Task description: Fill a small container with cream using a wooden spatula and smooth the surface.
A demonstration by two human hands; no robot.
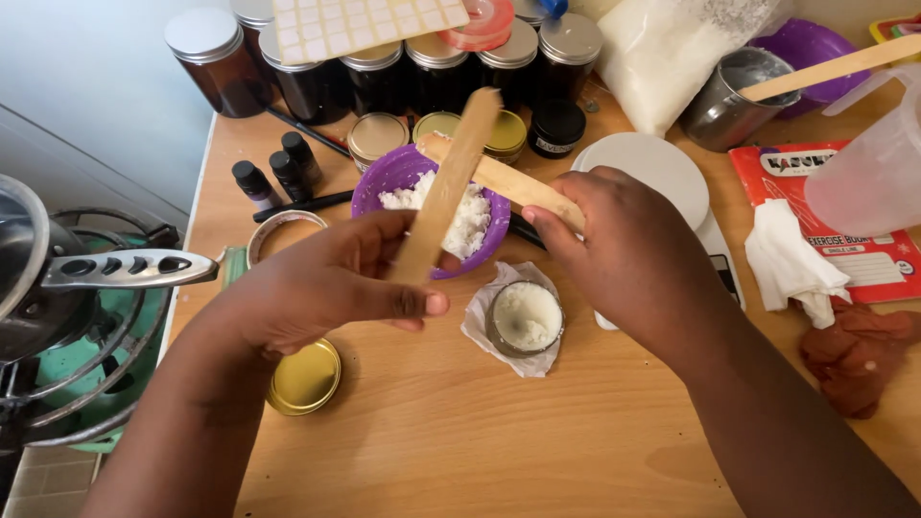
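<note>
Head view. Left hand (326, 283), fingers clamped on a flat wooden stick (449, 182) held near upright, tip tilted right. Right hand (633, 259), fingers closed round a second wooden stick (489, 173) that slants up-left; the two sticks cross above the purple bowl (384, 187) of white crumbly paste (bits cling to the right-hand stick's tip).

Just below the bowl, between the hands: a small open jar (525, 318) filled with the same white paste, standing on crumpled paper. A gold lid (304, 376) lies under the left wrist, near the surface's left edge (197, 221); beyond that edge sits a stove with a pan handle (129, 269).

Back of the wooden surface (460, 432) is crowded: amber jars (216, 58), dropper bottles (288, 168), gold-lidded tins (377, 136). Right side: white scale (662, 163), metal cup (734, 96), tissue (791, 264). Open room only in front, toward the near edge.
</note>
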